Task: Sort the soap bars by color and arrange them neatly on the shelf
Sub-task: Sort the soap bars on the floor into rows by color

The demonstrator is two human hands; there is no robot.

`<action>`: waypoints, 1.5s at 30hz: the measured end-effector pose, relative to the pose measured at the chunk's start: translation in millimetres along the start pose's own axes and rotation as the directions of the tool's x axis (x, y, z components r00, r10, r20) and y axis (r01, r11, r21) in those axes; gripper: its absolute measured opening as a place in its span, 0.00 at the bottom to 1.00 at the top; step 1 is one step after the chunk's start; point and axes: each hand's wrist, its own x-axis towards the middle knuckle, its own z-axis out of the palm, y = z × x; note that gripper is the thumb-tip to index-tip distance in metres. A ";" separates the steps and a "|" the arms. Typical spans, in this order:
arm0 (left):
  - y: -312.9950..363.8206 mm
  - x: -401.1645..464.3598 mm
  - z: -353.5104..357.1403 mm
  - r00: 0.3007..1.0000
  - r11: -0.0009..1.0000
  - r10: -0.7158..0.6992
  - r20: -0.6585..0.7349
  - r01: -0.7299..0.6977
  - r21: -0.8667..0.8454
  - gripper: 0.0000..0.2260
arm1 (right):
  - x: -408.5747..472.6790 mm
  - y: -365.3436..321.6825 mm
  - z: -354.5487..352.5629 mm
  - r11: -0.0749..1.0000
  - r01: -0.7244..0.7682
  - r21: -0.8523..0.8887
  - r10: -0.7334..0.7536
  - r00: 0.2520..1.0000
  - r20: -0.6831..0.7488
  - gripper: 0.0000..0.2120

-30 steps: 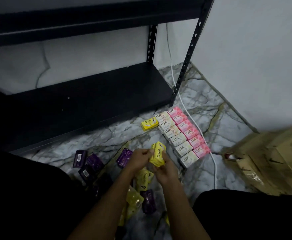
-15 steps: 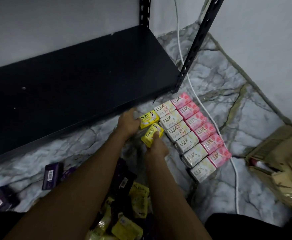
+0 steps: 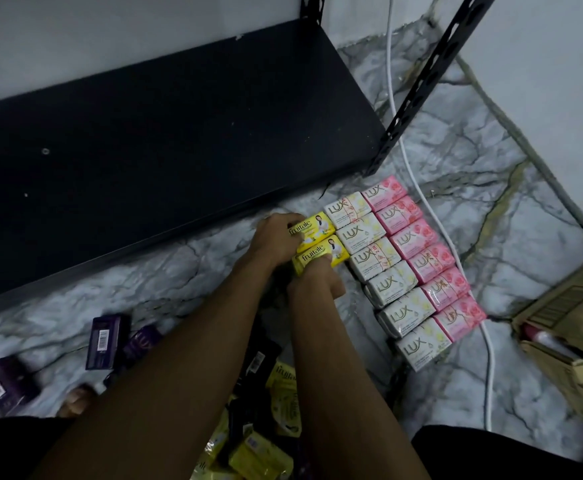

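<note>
Second yellow bar now down beside first; fingers touching.

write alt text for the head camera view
Two hands set a second yellow soap bar below the first on the marble floor, left of neat white and pink rows. The black shelf holds none; purple bars lie scattered.

Both hands on 2 yellow soaps.
</note>
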 end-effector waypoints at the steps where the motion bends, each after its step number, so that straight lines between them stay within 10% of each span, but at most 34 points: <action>1: -0.4 0.9 0.1 1.000 1.000 0.005 0.001 -0.005 0.004 0.18 | 2.9 0.2 0.6 1.000 -0.014 -0.010 0.014 1.000 -0.009 0.27; 13: -3.1 2.0 -0.1 0.999 1.000 0.022 -0.030 -0.022 -0.020 0.17 | -2.0 -10.2 -1.2 0.999 -0.014 0.035 0.012 0.999 0.049 0.03; 27: -11.1 -1.4 2.5 1.000 0.992 -0.005 -0.020 0.003 -0.123 0.24 | -11.0 -20.2 -28.9 0.977 -0.083 0.197 0.017 0.948 0.316 0.10; 34: -37.3 -87.1 -15.6 0.984 0.992 -0.064 -0.167 0.044 -0.119 0.18 | -0.9 15.9 -126.3 0.975 0.214 -0.067 -0.175 0.912 0.371 0.22; 45: -79.2 -274.2 26.9 0.968 0.983 -0.120 -0.219 0.084 -0.165 0.08 | -11.8 82.1 -242.8 0.533 0.699 -0.477 -0.274 0.676 0.684 0.18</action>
